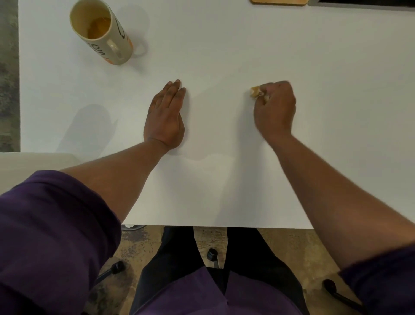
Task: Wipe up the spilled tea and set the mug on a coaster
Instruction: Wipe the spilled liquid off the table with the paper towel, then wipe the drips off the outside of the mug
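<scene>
White table (224, 56) fills most of the frame. At centre right, the right hand (275, 108) is curled into a fist around a small tea-stained wad of tissue (256, 91), which pokes out past the knuckles and sits on the tabletop. At centre, well apart from it, the left hand (166, 114) lies flat, palm down, fingers straight and together, holding nothing. In the upper left stands the cream mug (101, 31), upright, a little amber tea in its bottom, handle facing the lower right. At the top edge, right of centre, only a strip of the cork coaster (279, 1) shows.
</scene>
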`<state>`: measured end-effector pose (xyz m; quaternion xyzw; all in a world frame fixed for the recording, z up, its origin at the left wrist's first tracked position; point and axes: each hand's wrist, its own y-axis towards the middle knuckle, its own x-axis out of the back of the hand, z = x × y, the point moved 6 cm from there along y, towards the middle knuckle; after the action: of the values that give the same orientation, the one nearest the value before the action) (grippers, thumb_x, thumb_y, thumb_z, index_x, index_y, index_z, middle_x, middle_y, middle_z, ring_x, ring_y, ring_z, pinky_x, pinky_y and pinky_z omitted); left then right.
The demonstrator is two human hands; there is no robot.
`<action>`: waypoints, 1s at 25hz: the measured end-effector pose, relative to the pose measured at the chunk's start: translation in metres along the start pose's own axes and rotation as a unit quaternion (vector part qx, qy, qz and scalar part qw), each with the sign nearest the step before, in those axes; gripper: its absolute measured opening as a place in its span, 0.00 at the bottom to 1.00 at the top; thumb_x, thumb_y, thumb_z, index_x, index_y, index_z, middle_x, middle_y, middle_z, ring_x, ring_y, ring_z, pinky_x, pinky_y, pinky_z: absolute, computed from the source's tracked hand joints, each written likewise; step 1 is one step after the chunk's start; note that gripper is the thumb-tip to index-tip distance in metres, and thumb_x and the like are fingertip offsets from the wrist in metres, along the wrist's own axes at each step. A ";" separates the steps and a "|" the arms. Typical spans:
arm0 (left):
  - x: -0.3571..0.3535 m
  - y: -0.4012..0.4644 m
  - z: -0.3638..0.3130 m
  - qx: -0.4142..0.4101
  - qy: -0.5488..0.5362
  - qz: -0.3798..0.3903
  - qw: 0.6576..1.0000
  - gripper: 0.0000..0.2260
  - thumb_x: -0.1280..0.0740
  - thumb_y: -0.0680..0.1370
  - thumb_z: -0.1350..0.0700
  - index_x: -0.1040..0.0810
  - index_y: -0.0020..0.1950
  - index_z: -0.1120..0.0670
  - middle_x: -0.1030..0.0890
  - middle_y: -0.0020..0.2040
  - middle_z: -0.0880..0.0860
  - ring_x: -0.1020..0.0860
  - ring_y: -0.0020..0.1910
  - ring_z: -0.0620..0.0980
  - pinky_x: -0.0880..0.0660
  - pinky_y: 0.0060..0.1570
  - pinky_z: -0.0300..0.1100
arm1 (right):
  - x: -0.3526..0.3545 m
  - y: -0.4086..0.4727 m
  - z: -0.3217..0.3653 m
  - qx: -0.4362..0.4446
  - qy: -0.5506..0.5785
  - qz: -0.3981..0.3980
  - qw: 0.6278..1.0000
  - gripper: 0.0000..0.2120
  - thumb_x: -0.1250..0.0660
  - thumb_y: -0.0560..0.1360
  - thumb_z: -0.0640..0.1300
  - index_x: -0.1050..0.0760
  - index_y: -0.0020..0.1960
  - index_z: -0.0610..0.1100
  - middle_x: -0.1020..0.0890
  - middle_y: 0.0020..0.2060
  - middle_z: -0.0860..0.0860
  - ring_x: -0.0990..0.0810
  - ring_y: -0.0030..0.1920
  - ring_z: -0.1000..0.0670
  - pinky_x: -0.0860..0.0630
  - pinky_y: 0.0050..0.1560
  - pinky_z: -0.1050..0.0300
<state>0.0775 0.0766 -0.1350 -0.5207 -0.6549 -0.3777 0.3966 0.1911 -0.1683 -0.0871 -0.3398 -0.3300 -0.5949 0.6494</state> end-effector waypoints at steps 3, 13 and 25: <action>0.001 0.000 -0.002 0.003 -0.009 -0.003 1.000 0.24 0.44 0.79 0.68 0.31 0.75 0.61 0.32 0.77 0.59 0.36 0.78 0.60 0.40 0.77 0.53 | -0.016 0.033 -0.006 -0.020 -0.060 0.036 0.997 0.14 0.38 0.76 0.40 0.18 0.58 0.45 0.22 0.58 0.46 0.21 0.56 0.45 0.34 0.50 0.62; 0.011 0.000 -0.002 0.021 -0.053 0.011 0.998 0.24 0.44 0.79 0.67 0.32 0.76 0.62 0.29 0.76 0.59 0.34 0.77 0.58 0.40 0.77 0.51 | -0.073 -0.034 0.078 0.222 -0.006 0.196 0.955 0.10 0.33 0.71 0.40 0.17 0.50 0.43 0.21 0.47 0.47 0.21 0.44 0.43 0.23 0.44 0.49; 0.077 0.023 0.036 0.458 -0.426 -0.266 0.733 0.19 0.30 0.80 0.48 0.33 0.66 0.50 0.32 0.63 0.50 0.23 0.52 0.46 0.22 0.47 0.35 | -0.070 -0.023 0.087 0.217 0.055 0.218 0.950 0.08 0.29 0.69 0.39 0.18 0.46 0.50 0.23 0.43 0.58 0.23 0.40 0.56 0.28 0.40 0.62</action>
<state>0.0849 0.1422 -0.0775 -0.1867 -0.9608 0.1398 0.1499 0.1605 -0.0587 -0.0962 -0.2206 -0.3325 -0.3707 0.8387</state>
